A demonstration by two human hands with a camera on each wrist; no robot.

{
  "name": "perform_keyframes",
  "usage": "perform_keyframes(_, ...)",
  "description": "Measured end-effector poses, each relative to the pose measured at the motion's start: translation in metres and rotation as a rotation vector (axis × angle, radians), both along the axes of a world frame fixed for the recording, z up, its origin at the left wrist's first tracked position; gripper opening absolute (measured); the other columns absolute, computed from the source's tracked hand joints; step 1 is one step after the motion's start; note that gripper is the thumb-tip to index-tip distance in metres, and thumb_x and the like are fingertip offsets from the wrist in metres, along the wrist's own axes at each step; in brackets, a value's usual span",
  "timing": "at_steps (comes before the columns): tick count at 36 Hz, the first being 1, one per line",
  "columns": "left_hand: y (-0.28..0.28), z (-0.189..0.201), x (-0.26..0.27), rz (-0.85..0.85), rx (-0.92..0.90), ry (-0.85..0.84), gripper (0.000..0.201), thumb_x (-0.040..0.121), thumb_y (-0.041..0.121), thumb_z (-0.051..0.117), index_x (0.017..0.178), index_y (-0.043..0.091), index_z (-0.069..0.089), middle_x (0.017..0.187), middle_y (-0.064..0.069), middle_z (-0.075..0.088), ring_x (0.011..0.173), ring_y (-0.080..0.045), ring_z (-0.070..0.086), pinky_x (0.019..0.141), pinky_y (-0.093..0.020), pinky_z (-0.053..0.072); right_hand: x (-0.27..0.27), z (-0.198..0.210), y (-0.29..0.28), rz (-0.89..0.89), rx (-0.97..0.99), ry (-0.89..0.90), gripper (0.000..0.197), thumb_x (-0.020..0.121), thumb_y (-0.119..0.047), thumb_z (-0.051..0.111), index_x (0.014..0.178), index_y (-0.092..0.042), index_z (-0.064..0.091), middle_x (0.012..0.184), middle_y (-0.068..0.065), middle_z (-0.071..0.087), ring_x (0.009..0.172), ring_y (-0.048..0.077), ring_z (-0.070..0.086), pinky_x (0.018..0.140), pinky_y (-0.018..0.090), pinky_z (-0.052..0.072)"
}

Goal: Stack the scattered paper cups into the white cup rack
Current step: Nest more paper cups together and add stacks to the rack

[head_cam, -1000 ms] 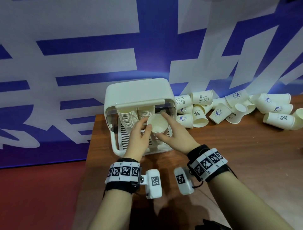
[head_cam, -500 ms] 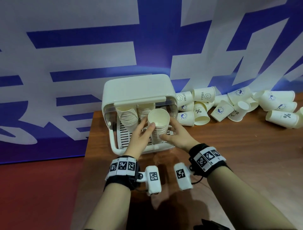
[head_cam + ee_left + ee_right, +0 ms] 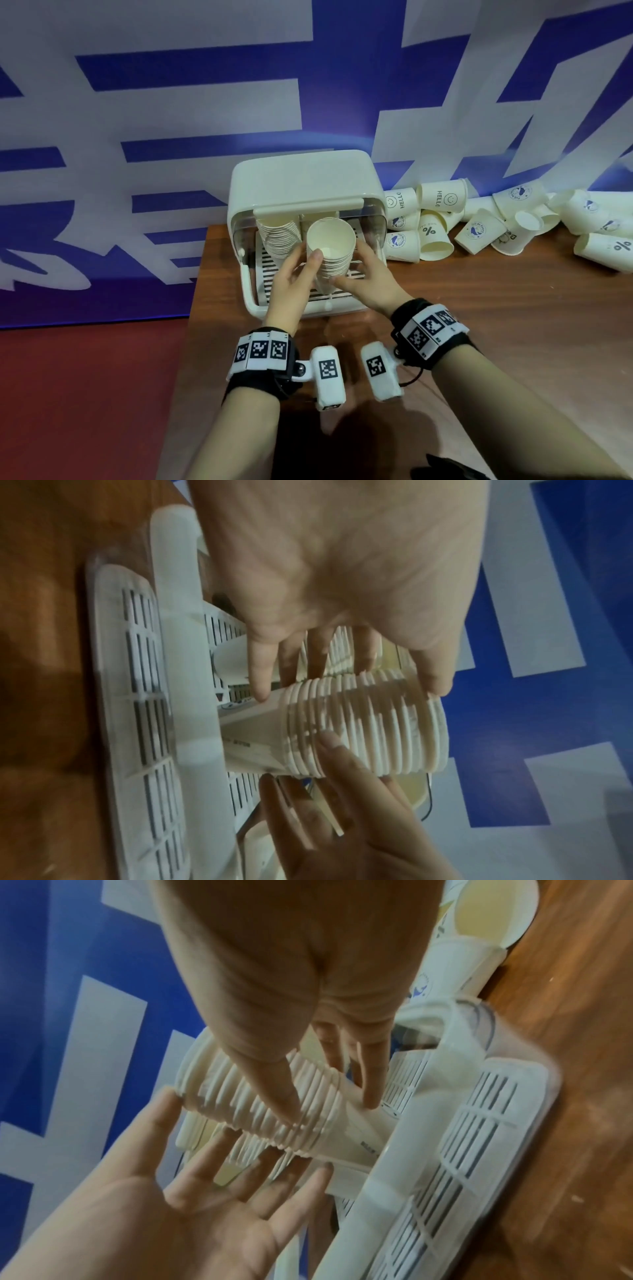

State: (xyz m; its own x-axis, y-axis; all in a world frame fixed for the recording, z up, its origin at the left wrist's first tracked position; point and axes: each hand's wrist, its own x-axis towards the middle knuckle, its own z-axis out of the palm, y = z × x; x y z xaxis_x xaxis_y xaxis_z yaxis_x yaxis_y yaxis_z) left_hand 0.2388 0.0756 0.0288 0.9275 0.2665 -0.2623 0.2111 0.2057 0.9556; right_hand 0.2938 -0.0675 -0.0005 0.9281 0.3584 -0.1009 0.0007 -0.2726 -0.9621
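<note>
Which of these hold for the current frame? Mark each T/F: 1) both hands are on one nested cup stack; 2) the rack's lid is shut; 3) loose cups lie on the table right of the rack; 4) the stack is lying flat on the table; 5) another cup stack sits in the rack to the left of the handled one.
1. True. The left hand and right hand flank the nested cup stack, fingers straight against its sides.
2. False. The white cup rack has its front open, stacks showing inside.
3. True. Loose cups lie tumbled on the wooden table.
4. False. The stack stands tilted on the rack's slotted tray, mouth up.
5. True. A second stack sits to its left.
</note>
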Motion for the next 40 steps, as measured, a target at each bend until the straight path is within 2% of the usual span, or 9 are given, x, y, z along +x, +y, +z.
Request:
perform_keyframes(4, 0.015, -0.001, -0.011, 0.051, -0.010, -0.029, 0.060, 0.072, 0.046, 0.067, 0.129, 0.031, 0.055, 0.122, 0.015, 0.063, 0.114, -0.003, 0.058, 0.104, -0.037, 0.045, -0.006, -0.001, 0.019, 0.036, -0.002, -0.008, 0.072, 0.076, -0.012, 0.076, 0.137, -0.023, 0.040, 0.126, -0.006, 0.056, 0.115, 0.010, 0.054, 0.102, 0.040, 0.045)
perform_keyframes(12, 0.042, -0.007, -0.023, 0.139, -0.030, -0.020, 0.053, 0.073, 0.043, 0.068, 0.123, 0.028, 0.059, 0.104, 0.019, 0.068, 0.101, 0.003, 0.063, 0.094, -0.031, 0.051, -0.015, -0.004, 0.050, 0.064, -0.019, -0.037, 0.074, 0.075, -0.016, 0.078, 0.139, -0.020, 0.040, 0.127, -0.007, 0.055, 0.115, 0.009, 0.054, 0.100, 0.032, 0.045)
perform_keyframes(15, 0.047, -0.009, -0.023, 0.160, -0.016, -0.003, 0.032, 0.083, 0.033, 0.068, 0.114, 0.032, 0.061, 0.098, 0.020, 0.068, 0.098, 0.003, 0.064, 0.091, -0.028, 0.050, -0.018, -0.005, 0.057, 0.051, -0.026, -0.051, 0.073, 0.075, -0.014, 0.077, 0.138, -0.021, 0.040, 0.122, -0.010, 0.055, 0.113, 0.008, 0.053, 0.098, 0.028, 0.044)
perform_keyframes(17, 0.050, -0.011, -0.022, 0.165, -0.011, 0.010, 0.029, 0.082, 0.034, 0.068, 0.109, 0.035, 0.060, 0.099, 0.020, 0.068, 0.102, 0.001, 0.063, 0.094, -0.029, 0.049, -0.019, -0.005, 0.060, 0.042, -0.027, -0.060, 0.072, 0.076, -0.013, 0.076, 0.138, -0.020, 0.040, 0.121, -0.010, 0.055, 0.112, 0.009, 0.054, 0.098, 0.028, 0.044)
perform_keyframes(20, 0.052, -0.013, -0.021, 0.187, -0.031, 0.024, 0.052, 0.078, 0.038, 0.069, 0.127, 0.024, 0.057, 0.108, 0.016, 0.065, 0.106, -0.002, 0.061, 0.096, -0.031, 0.049, -0.020, -0.006, 0.064, 0.038, -0.026, -0.060, 0.073, 0.077, -0.013, 0.076, 0.139, -0.020, 0.039, 0.123, -0.011, 0.053, 0.112, 0.008, 0.052, 0.098, 0.026, 0.043)
perform_keyframes(23, 0.055, -0.015, -0.020, 0.201, -0.040, 0.044, 0.054, 0.085, 0.031, 0.067, 0.135, 0.016, 0.052, 0.116, 0.010, 0.063, 0.108, -0.003, 0.059, 0.097, -0.033, 0.048, -0.022, -0.007, 0.066, 0.037, -0.024, -0.076, 0.071, 0.078, -0.014, 0.075, 0.138, -0.022, 0.039, 0.124, -0.012, 0.052, 0.114, 0.007, 0.051, 0.097, 0.024, 0.041)
perform_keyframes(32, 0.053, -0.017, -0.025, 0.173, -0.014, 0.072, 0.042, 0.091, 0.038, 0.058, 0.131, 0.027, 0.047, 0.122, 0.012, 0.055, 0.108, 0.002, 0.053, 0.100, -0.032, 0.045, -0.027, -0.005, 0.063, 0.034, -0.069, -0.033, 0.079, 0.077, -0.022, 0.078, 0.142, -0.023, 0.032, 0.128, -0.010, 0.049, 0.119, 0.008, 0.048, 0.103, 0.028, 0.039)
perform_keyframes(36, 0.051, -0.019, -0.033, 0.252, 0.044, 0.097, 0.049, 0.088, 0.049, 0.058, 0.129, 0.027, 0.045, 0.129, 0.008, 0.050, 0.121, -0.009, 0.048, 0.107, -0.039, 0.039, -0.032, -0.002, 0.049, -0.021, -0.147, 0.020, 0.079, 0.081, -0.021, 0.074, 0.145, -0.018, 0.028, 0.133, 0.001, 0.045, 0.121, 0.014, 0.044, 0.098, 0.024, 0.035)
perform_keyframes(40, 0.043, -0.016, -0.040, 0.375, 0.153, 0.075, 0.033, 0.091, 0.034, 0.060, 0.119, 0.020, 0.049, 0.115, 0.004, 0.053, 0.110, -0.014, 0.052, 0.090, -0.025, 0.044, -0.040, 0.001, 0.029, -0.088, -0.167, 0.020, 0.072, 0.083, -0.022, 0.071, 0.143, -0.017, 0.031, 0.136, 0.004, 0.046, 0.125, 0.017, 0.045, 0.100, 0.027, 0.037)
